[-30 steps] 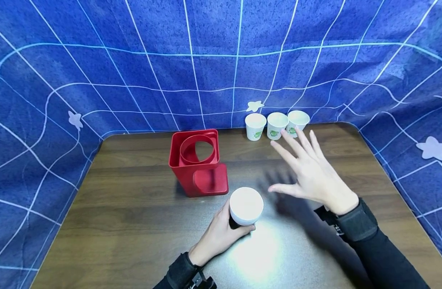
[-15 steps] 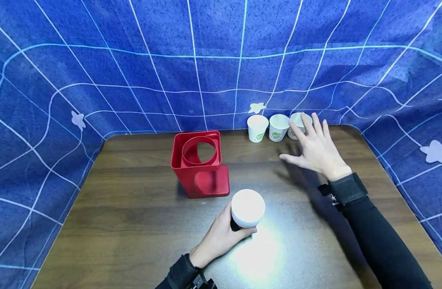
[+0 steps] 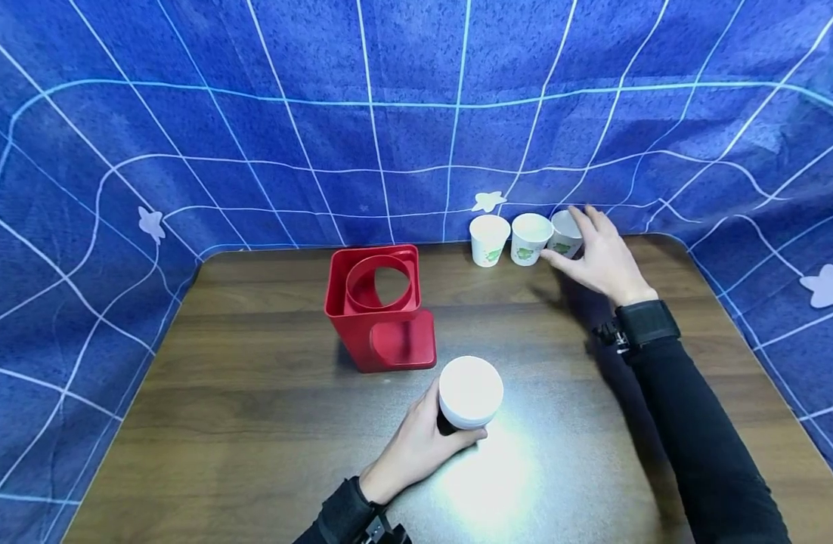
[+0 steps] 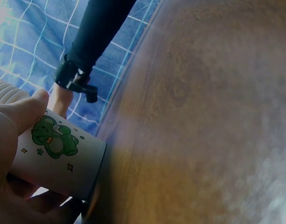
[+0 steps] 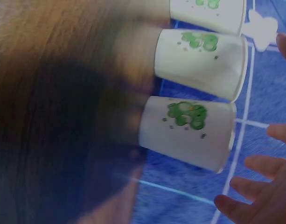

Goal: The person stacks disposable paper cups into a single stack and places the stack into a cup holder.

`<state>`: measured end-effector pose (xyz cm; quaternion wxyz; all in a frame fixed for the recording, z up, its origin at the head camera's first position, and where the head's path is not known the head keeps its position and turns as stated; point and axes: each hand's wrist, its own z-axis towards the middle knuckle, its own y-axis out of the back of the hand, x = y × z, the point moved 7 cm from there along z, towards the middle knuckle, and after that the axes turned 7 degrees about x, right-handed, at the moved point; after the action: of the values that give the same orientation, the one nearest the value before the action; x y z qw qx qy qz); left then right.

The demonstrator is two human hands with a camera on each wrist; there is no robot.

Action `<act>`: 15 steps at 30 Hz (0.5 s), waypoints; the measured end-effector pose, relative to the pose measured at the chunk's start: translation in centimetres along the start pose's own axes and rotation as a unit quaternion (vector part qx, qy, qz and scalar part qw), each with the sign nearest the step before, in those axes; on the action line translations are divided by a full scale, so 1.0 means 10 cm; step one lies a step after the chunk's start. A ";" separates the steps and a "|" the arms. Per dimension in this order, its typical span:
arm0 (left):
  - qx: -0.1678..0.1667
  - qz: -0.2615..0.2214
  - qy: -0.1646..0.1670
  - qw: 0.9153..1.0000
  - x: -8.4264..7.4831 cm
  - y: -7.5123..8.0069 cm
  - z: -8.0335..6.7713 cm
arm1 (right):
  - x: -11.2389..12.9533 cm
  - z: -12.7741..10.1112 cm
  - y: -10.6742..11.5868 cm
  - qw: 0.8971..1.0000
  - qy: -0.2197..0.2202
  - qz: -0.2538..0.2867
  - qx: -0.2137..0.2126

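My left hand (image 3: 416, 446) grips a stack of nested white paper cups (image 3: 471, 393) near the middle of the table. In the left wrist view, the cup stack (image 4: 63, 149) shows a green cartoon animal on its side and several stacked rims under the thumb. My right hand (image 3: 603, 261) reaches to the back of the table beside the rightmost of three paper cups (image 3: 565, 236). In the right wrist view its fingers (image 5: 259, 186) are spread apart near the nearest cup (image 5: 187, 133), with a gap between. Two more upright cups, the middle cup (image 3: 531, 240) and left cup (image 3: 488, 242), stand beside it.
A red holder (image 3: 403, 340) with a square box top, a round ring inside and a flat foot stands left of centre. A blue cloth (image 3: 416, 128) with white lines hangs behind the wooden table (image 3: 267, 423).
My right hand has moved back and right, from in front of the cups to the rightmost one. My left hand keeps its hold on the cup stack; the view has shifted slightly.
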<state>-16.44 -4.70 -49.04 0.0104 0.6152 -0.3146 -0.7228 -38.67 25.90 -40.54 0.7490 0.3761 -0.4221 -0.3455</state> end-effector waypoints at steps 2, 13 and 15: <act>-0.001 0.001 0.000 1.000 0.00 0.00 0.00 | -0.10 0.02 -0.04 0.999 -0.034 0.034 0.010; 0.000 -0.003 -0.003 1.000 0.00 0.00 0.00 | -0.40 0.10 -0.16 0.981 -0.123 0.128 -0.072; -0.001 -0.004 -0.002 1.000 0.00 0.00 0.00 | -0.42 0.10 -0.16 0.979 -0.134 0.131 -0.084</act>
<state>-16.44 -4.76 -49.06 0.0074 0.6148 -0.3117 -0.7244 -41.58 28.39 -43.08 0.7535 0.2034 -0.5334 -0.3262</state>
